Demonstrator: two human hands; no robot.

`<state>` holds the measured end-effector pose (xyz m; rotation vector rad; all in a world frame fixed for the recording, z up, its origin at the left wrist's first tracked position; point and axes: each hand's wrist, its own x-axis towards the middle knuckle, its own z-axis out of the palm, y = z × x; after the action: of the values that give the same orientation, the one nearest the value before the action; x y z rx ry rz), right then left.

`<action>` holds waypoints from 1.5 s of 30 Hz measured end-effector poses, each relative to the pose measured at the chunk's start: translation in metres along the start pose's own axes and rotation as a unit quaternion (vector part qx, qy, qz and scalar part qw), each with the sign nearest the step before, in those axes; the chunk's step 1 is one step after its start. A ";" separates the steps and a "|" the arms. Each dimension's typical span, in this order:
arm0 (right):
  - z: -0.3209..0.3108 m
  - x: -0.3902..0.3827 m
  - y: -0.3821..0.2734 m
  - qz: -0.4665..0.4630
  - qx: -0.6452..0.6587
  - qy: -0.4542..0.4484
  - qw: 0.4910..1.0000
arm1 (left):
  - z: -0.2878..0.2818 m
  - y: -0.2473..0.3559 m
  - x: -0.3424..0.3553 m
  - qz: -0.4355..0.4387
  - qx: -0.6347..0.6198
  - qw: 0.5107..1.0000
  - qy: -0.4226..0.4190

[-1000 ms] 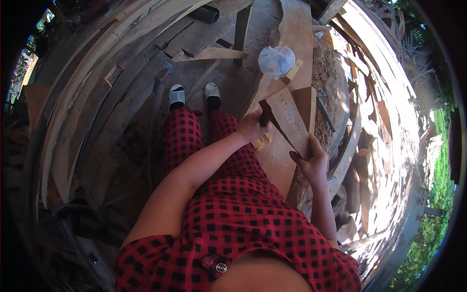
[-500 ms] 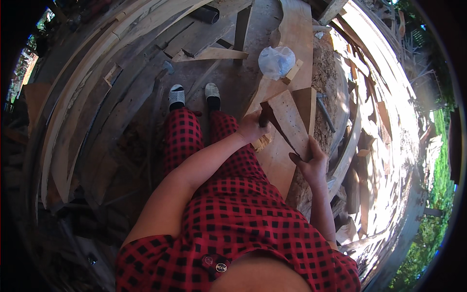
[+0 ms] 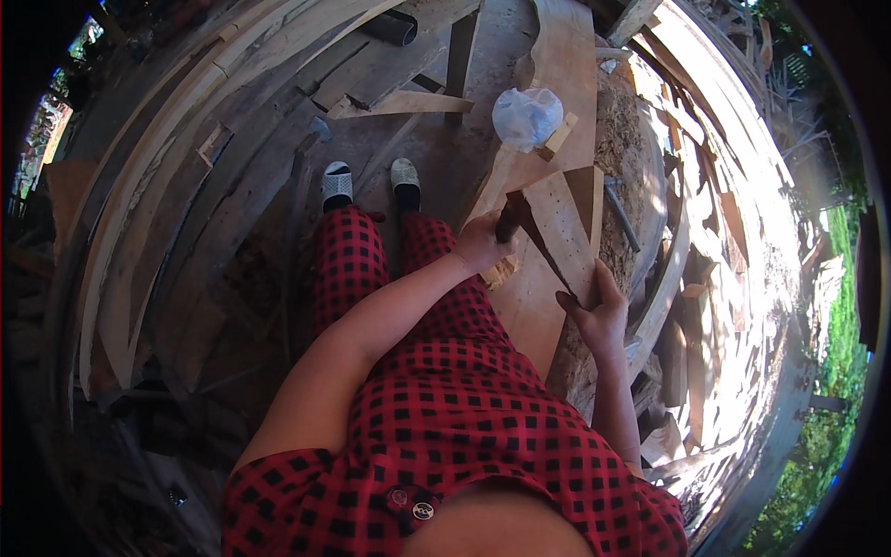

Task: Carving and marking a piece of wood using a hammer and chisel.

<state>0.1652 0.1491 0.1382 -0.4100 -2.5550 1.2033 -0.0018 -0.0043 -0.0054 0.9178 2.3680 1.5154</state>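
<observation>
A pale, tapered wooden block (image 3: 562,223) dotted with small dark specks is held at a tilt between my two hands. My left hand (image 3: 483,243) is closed at its far left end, beside the dark, shadowed side face. At the near end my right hand (image 3: 601,311) grips the block, thumb on the shadowed side and fingers along the right edge. Beneath it lies a long pale plank (image 3: 524,302). Just behind the held block, another wooden block (image 3: 584,197) rests on the plank.
A clear plastic bag (image 3: 527,119) and a small wooden offcut (image 3: 561,134) sit farther up the plank. Rough bark-like wood (image 3: 617,121) runs along its right. Long curved boards (image 3: 158,186) are piled at left; sunlit scraps (image 3: 724,306) heap up at right. A dark cylinder (image 3: 394,28) lies far off.
The held block has shifted slightly right and toward me, turning a little. Both hands have moved with it and keep their grip.
</observation>
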 end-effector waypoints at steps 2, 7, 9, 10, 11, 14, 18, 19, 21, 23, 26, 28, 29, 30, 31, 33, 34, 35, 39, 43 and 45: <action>-0.003 0.002 -0.002 0.024 -0.026 -0.034 0.999 | -0.001 0.006 0.000 0.003 -0.048 0.998 0.030; -0.006 0.001 -0.005 0.003 -0.033 0.019 0.999 | 0.002 0.007 0.003 -0.008 -0.027 1.000 0.007; -0.007 0.002 -0.005 0.017 0.006 0.029 0.999 | 0.002 0.009 0.004 0.015 0.000 1.000 0.022; -0.008 0.004 -0.001 0.025 -0.022 0.006 0.999 | 0.001 0.009 0.004 0.006 -0.004 1.000 0.019; -0.008 0.005 0.002 0.033 -0.050 -0.017 0.998 | 0.001 0.009 0.004 -0.003 -0.008 1.000 0.016; -0.007 0.002 0.010 0.016 -0.061 0.007 0.998 | 0.001 0.013 0.006 -0.005 0.007 1.000 0.003; -0.006 0.000 -0.002 0.035 -0.014 0.024 0.999 | 0.006 0.005 0.005 0.046 0.008 0.998 0.043; -0.005 0.002 -0.004 0.030 0.012 0.023 0.999 | 0.004 0.007 0.004 0.035 0.002 0.999 0.041; -0.005 0.003 -0.002 0.023 0.037 0.023 0.999 | 0.003 0.010 0.004 0.024 -0.004 0.999 0.040; -0.005 0.001 0.006 0.007 -0.039 0.009 0.999 | 0.003 0.011 0.006 -0.015 0.010 1.000 0.006; -0.005 -0.002 0.004 0.030 -0.006 -0.011 0.999 | 0.005 0.008 0.006 0.006 -0.007 1.000 0.021; -0.004 -0.002 0.004 0.024 -0.004 -0.003 1.000 | 0.006 0.006 0.006 0.001 -0.009 1.000 0.019; -0.004 -0.002 0.004 0.017 -0.003 0.006 1.000 | 0.006 0.005 0.006 -0.003 -0.010 1.000 0.018; -0.004 -0.001 0.004 0.017 -0.003 0.007 1.000 | 0.005 0.006 0.006 -0.003 -0.010 1.000 0.018; -0.004 -0.001 0.003 0.024 0.014 0.010 1.000 | 0.004 0.008 0.006 0.008 -0.001 1.000 0.019; -0.006 0.001 0.001 0.030 0.030 0.013 0.999 | 0.003 0.009 0.006 0.018 0.008 1.000 0.021; -0.007 0.003 -0.001 0.037 0.005 -0.005 0.999 | 0.003 0.009 0.006 0.008 0.000 1.000 0.017; -0.008 0.004 -0.002 0.045 -0.020 -0.023 0.999 | 0.003 0.009 0.006 -0.002 -0.008 1.000 0.013; -0.006 0.002 0.004 -0.005 -0.053 0.008 0.999 | 0.002 0.009 0.006 -0.002 -0.003 1.000 0.005; -0.005 0.006 -0.011 0.023 0.003 -0.001 1.000 | -0.001 0.009 0.003 0.005 -0.006 1.000 0.019; -0.004 0.007 -0.012 0.040 0.014 -0.012 0.999 | -0.002 0.010 0.003 0.007 -0.009 1.000 0.024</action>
<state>0.1587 0.1477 0.1509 -0.4976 -2.5621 1.2765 -0.0009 -0.0013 0.0044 0.9048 2.3811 1.5793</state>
